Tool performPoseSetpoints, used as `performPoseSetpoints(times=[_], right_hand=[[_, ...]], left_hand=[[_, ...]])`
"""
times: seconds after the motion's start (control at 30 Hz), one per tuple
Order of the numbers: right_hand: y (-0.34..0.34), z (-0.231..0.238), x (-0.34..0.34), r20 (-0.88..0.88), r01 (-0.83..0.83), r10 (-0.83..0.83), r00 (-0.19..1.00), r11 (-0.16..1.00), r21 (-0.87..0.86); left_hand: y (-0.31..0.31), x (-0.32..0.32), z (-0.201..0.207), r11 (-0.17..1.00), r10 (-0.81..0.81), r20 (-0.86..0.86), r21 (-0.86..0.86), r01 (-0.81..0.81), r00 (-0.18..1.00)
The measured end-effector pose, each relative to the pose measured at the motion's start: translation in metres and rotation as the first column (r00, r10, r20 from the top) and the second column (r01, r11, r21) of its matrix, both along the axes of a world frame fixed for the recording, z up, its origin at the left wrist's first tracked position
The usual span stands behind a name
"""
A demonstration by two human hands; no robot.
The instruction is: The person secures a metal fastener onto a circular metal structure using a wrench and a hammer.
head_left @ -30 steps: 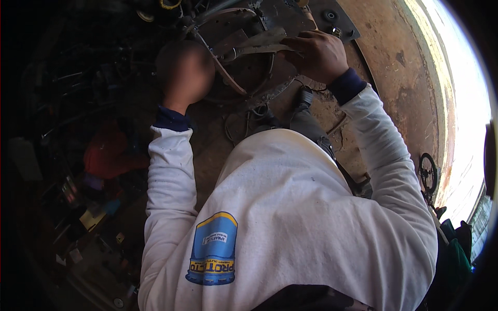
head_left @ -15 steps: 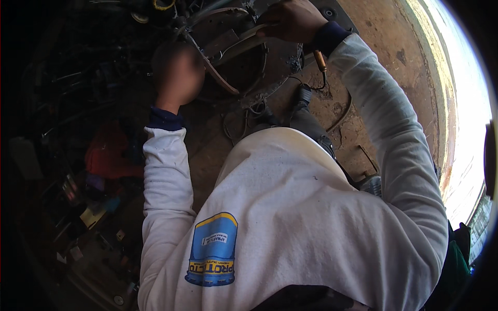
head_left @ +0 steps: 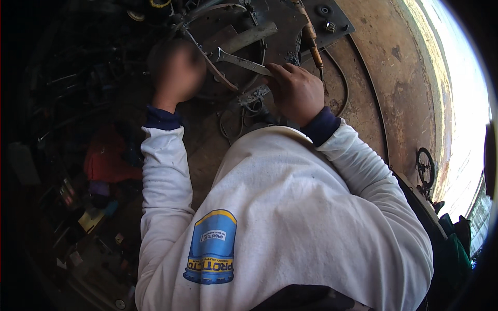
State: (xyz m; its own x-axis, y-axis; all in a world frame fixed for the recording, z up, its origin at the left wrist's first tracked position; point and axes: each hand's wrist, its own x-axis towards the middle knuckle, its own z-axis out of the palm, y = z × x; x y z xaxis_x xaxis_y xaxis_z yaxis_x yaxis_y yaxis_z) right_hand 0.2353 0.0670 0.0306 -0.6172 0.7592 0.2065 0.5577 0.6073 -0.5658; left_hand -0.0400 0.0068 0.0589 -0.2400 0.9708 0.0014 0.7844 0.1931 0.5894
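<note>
My right hand (head_left: 296,92) is closed round the handle end of a silver open-end wrench (head_left: 246,64). The wrench's jaw lies by a curved flat metal strip (head_left: 220,75) on a dark metal assembly; whether it sits on a nut is too dark to tell. Just left of that strip is my left hand (head_left: 179,72), blurred, its fingers not readable. Beyond the wrench a grey pipe (head_left: 254,36) slants across the assembly.
A torch-like tool with a brown handle (head_left: 314,49) lies right of the assembly, beside a dark metal plate (head_left: 337,31) bearing a nut. Cables (head_left: 371,85) run over the brown floor. A red thing (head_left: 106,158) is at left, a bicycle wheel (head_left: 425,168) at far right.
My right hand has swung the wrench handle toward me, while the jaw end stays near the curved strip. The pipe and brown-handled tool show more fully. My left hand has barely moved.
</note>
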Motion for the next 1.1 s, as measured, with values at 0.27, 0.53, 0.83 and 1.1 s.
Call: performPoseSetpoints(times=[0.27, 0.53, 0.83, 1.1], right_hand=[[0.059, 0.007, 0.024, -0.002, -0.007, 0.007, 1.0, 0.987, 0.162], [0.118, -0.001, -0.009, 0.017, -0.296, 0.304, 0.952, 0.91, 0.291], [0.191, 0.028, -0.058, 0.174, -0.535, 0.514, 0.84, 0.838, 0.108], [0.204, 0.007, -0.079, 0.1, -0.598, 0.591, 0.801, 0.796, 0.089]], left_hand=[[0.005, 0.0, 0.003, 0.998, 0.02, -0.135, -0.058, -0.028, 0.991], [0.003, -0.007, -0.005, 1.0, -0.013, -0.153, -0.012, 0.011, 0.988], [0.003, -0.004, -0.002, 0.996, 0.03, -0.119, -0.082, -0.04, 0.992], [0.008, 0.003, 0.003, 0.999, 0.048, -0.064, 0.008, -0.047, 0.997]])
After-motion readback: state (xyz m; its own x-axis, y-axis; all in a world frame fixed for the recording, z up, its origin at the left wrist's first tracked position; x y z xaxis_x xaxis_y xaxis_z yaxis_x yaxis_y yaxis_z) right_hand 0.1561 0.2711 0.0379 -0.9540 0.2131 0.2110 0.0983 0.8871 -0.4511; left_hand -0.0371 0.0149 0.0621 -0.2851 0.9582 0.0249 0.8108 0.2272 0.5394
